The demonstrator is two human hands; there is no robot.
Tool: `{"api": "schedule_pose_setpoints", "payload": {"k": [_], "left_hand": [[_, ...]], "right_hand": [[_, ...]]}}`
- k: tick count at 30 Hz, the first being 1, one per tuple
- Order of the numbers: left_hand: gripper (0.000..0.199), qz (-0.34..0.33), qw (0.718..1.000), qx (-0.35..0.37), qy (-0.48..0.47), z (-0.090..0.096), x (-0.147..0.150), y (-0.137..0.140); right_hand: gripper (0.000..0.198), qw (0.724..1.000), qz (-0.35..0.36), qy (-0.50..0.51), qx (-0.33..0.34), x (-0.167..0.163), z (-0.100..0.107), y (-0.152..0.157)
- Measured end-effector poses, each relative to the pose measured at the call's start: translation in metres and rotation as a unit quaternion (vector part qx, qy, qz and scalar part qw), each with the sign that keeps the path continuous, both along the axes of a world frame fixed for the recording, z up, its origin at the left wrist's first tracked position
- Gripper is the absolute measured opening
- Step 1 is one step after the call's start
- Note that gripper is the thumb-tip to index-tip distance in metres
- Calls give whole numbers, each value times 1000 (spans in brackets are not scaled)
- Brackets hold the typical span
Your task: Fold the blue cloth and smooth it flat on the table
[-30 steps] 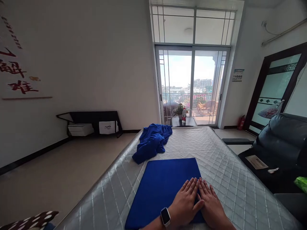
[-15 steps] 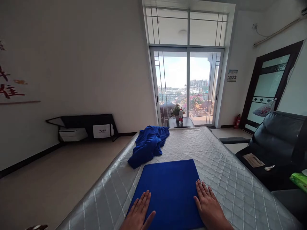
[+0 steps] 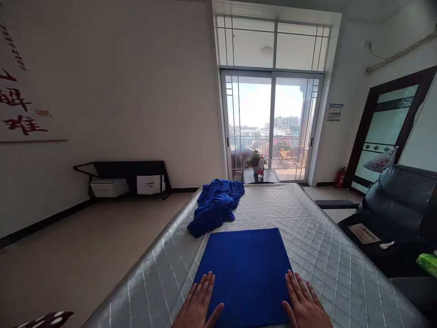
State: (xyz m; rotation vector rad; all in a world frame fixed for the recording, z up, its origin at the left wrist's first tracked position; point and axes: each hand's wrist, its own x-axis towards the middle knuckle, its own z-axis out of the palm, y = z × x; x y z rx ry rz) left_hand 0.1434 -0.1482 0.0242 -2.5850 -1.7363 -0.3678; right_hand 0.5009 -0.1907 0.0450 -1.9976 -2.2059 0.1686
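A flat blue rectangular board (image 3: 247, 269), perhaps a folding board or stiff folded cloth, lies on the silvery quilted mattress (image 3: 327, 255). My left hand (image 3: 200, 300) rests flat on its near left edge, fingers stretched forward and thumb apart. Along the right edge lies my right hand (image 3: 303, 298), palm down, its fingers extended partly over the mattress. Neither hand grips anything. Beyond the board's far left corner a crumpled blue cloth (image 3: 216, 205) sits in a loose heap.
A black armchair (image 3: 396, 205) stands right of the mattress, with a brown card (image 3: 362, 233) on its seat. Behind the mattress, a small dark table (image 3: 252, 176) bears a plant and a bottle (image 3: 261, 167). A black rack (image 3: 128, 168) with white boxes stands along the left wall.
My right hand has slid a little back toward me along the right edge. My left hand stays on the left edge. The camera view has shifted slightly left.
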Motion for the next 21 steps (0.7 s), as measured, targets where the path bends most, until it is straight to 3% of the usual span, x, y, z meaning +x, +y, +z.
{"api": "schedule_pose_setpoints", "payload": {"k": [4, 8, 12, 16, 18, 21], "left_hand": [[69, 3, 1000, 12, -6, -11, -5, 3], [67, -8, 999, 32, -2, -20, 10, 5], [73, -131, 989, 75, 6, -16, 71, 0], [70, -273, 954, 120, 25, -14, 144, -3], [67, -292, 946, 139, 26, -16, 164, -4], [69, -274, 945, 179, 26, -23, 163, -3]], "right_hand": [[62, 1000, -13, 3, 5, 3, -21, -4], [63, 1000, -11, 10, 0, 8, -26, -2], [64, 1000, 12, 22, -12, 12, -24, 0], [60, 1000, 9, 7, -13, 11, -28, 1], [57, 1000, 1, 2, -5, 10, -32, 2], [56, 1000, 11, 16, 22, 13, -38, 2]]}}
